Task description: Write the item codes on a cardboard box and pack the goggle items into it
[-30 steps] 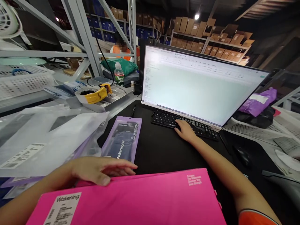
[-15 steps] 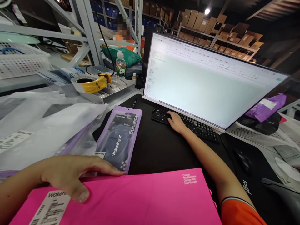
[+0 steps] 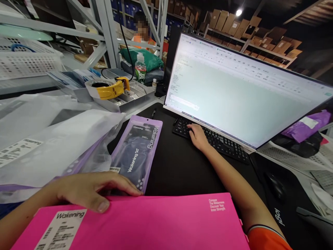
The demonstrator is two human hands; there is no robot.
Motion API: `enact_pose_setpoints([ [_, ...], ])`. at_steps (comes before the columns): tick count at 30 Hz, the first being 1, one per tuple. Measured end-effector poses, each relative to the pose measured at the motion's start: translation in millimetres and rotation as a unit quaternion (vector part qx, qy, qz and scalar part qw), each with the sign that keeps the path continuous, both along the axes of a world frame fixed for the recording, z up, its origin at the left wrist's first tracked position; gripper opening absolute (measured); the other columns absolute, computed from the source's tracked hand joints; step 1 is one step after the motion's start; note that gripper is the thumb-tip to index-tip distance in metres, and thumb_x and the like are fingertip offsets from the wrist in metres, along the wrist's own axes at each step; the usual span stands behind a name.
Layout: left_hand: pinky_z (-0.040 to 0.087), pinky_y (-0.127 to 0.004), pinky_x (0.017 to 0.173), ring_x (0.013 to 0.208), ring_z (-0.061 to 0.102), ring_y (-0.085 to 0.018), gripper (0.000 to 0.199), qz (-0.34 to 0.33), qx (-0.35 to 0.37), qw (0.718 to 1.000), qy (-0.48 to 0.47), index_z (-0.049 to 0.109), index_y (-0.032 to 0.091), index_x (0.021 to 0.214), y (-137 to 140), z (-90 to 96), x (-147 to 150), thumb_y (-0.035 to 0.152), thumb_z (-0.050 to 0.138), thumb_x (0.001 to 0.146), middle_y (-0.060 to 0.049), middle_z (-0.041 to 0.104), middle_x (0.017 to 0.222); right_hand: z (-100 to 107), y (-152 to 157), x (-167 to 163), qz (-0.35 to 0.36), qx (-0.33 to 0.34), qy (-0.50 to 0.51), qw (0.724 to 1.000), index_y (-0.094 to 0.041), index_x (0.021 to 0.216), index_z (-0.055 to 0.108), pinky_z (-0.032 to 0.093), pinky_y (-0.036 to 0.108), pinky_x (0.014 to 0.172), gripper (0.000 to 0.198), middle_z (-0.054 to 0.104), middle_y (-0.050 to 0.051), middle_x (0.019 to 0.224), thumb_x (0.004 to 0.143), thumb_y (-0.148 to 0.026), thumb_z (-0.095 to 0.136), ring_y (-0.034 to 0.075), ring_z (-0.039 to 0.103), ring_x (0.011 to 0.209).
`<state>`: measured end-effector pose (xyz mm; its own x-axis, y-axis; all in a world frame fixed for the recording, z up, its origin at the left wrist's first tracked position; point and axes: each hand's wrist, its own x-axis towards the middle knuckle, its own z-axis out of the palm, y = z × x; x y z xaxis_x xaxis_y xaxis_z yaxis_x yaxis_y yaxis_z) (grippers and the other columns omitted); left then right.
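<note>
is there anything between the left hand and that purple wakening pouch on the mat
Nothing visible. The left hand rests on the top edge of the pink package, its fingertips right at the near end of the purple pouch. No object lies in the small stretch between them. The right hand is away on the keyboard.
</note>
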<state>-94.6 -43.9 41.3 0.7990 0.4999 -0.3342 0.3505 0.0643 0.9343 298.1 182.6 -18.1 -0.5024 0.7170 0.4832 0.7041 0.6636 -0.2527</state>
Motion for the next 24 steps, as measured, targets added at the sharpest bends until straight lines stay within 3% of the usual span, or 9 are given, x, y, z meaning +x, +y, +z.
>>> enact_pose_setpoints([
  [3, 0.035, -0.032, 0.118, 0.142, 0.048, -0.029, 0.066, -0.008, 0.012, 1.0, 0.026, 0.061, 0.027, 0.144, 0, 1.2, 0, 0.056, 0.071, 0.085, -0.002, 0.054, 0.152, -4, -17, -5, -0.05, 0.031, -0.06, 0.996, -0.018, 0.128, 0.072, 0.032, 0.051, 0.119, 0.04, 0.053, 0.015, 0.143, 0.102, -0.036, 0.046, 0.034, 0.04, 0.14],
  [6, 0.03, -0.031, 0.121, 0.145, 0.044, -0.029, 0.073, -0.017, 0.012, 0.998, 0.062, 0.059, 0.028, 0.146, 0, 3.2, -1, 0.065, 0.068, 0.084, -0.003, 0.051, 0.155, -5, -30, -6, -0.089, 0.038, -0.086, 0.992, -0.02, 0.132, 0.07, 0.028, 0.052, 0.121, 0.041, 0.045, 0.015, 0.152, 0.102, -0.04, 0.05, 0.035, 0.036, 0.144],
  [13, 0.028, -0.034, 0.122, 0.146, 0.04, -0.03, 0.067, -0.03, 0.018, 0.996, 0.077, 0.057, 0.034, 0.148, 0, -1.7, -6, 0.06, 0.066, 0.086, -0.001, 0.048, 0.157, -8, -45, 47, -0.215, 0.033, -0.013, 0.976, -0.01, 0.133, 0.061, 0.038, 0.049, 0.111, 0.043, 0.062, 0.016, 0.132, 0.099, -0.032, 0.048, 0.032, 0.052, 0.125],
  [17, 0.027, -0.039, 0.123, 0.147, 0.038, -0.035, 0.074, -0.046, -0.003, 0.995, 0.091, 0.055, 0.032, 0.15, 2, 4.3, -1, 0.062, 0.066, 0.084, -0.003, 0.047, 0.158, -15, -42, 66, -0.195, 0.028, 0.018, 0.98, -0.01, 0.134, 0.059, 0.037, 0.051, 0.112, 0.044, 0.061, 0.016, 0.134, 0.098, -0.031, 0.044, 0.033, 0.051, 0.127],
  [24, 0.034, -0.034, 0.12, 0.141, 0.048, -0.032, 0.069, 0.001, 0.024, 0.998, 0.051, 0.063, 0.028, 0.143, -3, 11.9, 4, 0.066, 0.066, 0.086, -0.003, 0.056, 0.149, -12, -31, 52, -0.191, 0.023, 0.049, 0.98, -0.009, 0.128, 0.06, 0.043, 0.053, 0.107, 0.043, 0.068, 0.017, 0.117, 0.099, -0.037, 0.044, 0.034, 0.056, 0.116],
])
